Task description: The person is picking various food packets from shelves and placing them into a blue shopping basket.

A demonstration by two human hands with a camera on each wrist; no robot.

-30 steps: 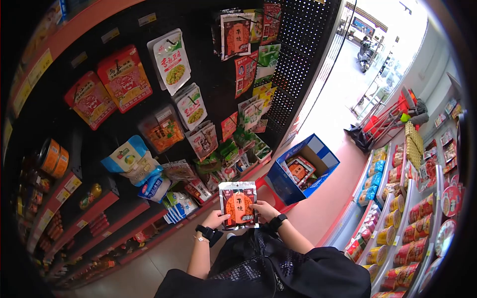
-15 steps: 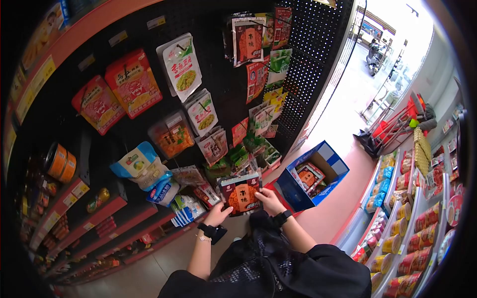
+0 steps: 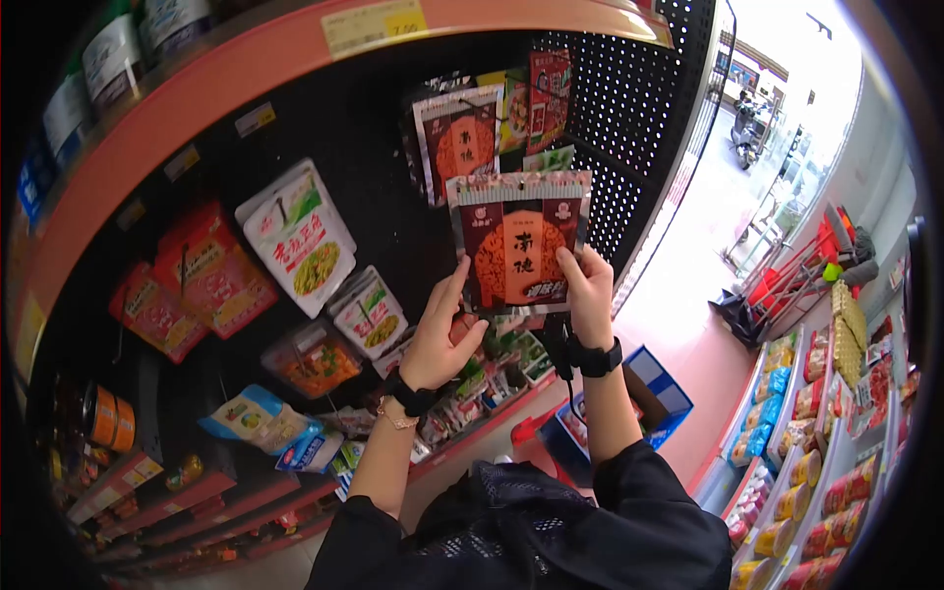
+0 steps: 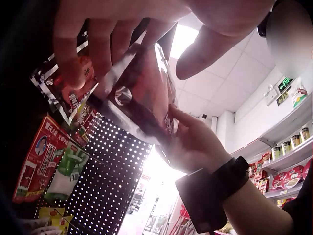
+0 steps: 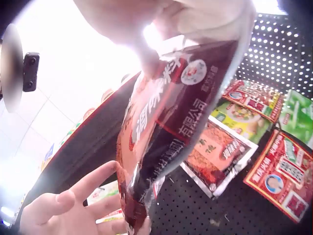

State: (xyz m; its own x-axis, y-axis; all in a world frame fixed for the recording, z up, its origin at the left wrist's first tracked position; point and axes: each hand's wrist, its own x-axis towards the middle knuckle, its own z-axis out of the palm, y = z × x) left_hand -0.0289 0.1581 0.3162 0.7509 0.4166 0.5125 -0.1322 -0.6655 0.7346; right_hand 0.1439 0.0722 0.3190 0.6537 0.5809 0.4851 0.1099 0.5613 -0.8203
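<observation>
My right hand (image 3: 591,303) pinches a dark red seasoning packet (image 3: 521,246) by its right edge, thumb on the printed front. Along the packet's lower left side, my left hand (image 3: 441,339) has its fingers extended and its thumb standing off the front. In the right wrist view, fingertips of the left hand (image 5: 80,208) touch the packet (image 5: 161,117). Matching packets (image 3: 460,143) hang on the black pegboard just behind and up to the left. The left wrist view has the right hand (image 4: 193,142) gripping the packet (image 4: 146,93).
Other hanging bags (image 3: 300,236) fill the pegboard's left part, beneath a pink shelf edge (image 3: 226,84). A blue box (image 3: 657,393) stands on the floor beyond my right forearm. Shelves of cup noodles (image 3: 790,501) line the right, and a bright doorway (image 3: 708,206) lies ahead.
Both hands and the packet have risen from waist height to the front of the hanging packets. The left thumb has come off the packet's front. The view has shifted, bringing the upper shelf in.
</observation>
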